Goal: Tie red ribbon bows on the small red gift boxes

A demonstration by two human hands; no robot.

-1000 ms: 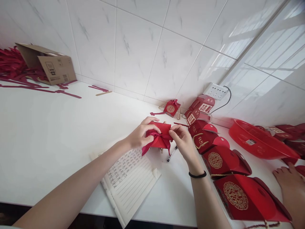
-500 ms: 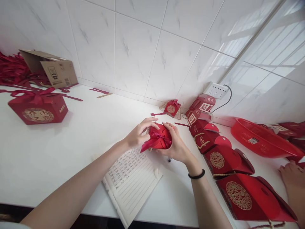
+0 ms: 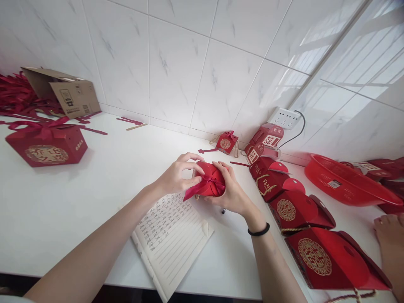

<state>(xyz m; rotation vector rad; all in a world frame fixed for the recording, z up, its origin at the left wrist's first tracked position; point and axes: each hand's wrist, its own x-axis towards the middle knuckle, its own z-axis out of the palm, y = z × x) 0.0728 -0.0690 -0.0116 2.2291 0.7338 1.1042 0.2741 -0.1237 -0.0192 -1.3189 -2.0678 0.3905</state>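
Observation:
A small red gift box [image 3: 210, 180] with a dark red ribbon bow on top is held above the white counter [image 3: 94, 193]. My left hand [image 3: 173, 176] pinches its left top edge, thumb and fingers closed on it. My right hand [image 3: 232, 191] cups the box from the right and below, fingers wrapped round it. A black band sits on my right wrist. A lined notebook [image 3: 172, 235] with handwriting lies under my hands. A pen tip [image 3: 223, 211] shows just below my right hand.
A row of open red gift boxes [image 3: 318, 256] runs along the right. A red plastic basin [image 3: 347, 183] stands behind them. Another person's hand [image 3: 391, 244] rests at the far right. A closed red box [image 3: 47, 147], a cardboard carton [image 3: 69, 90] and ribbons lie at left.
My right hand has moved from pinching the ribbon to cupping the box's right side. The view has shifted, so the closed red box at left came into sight.

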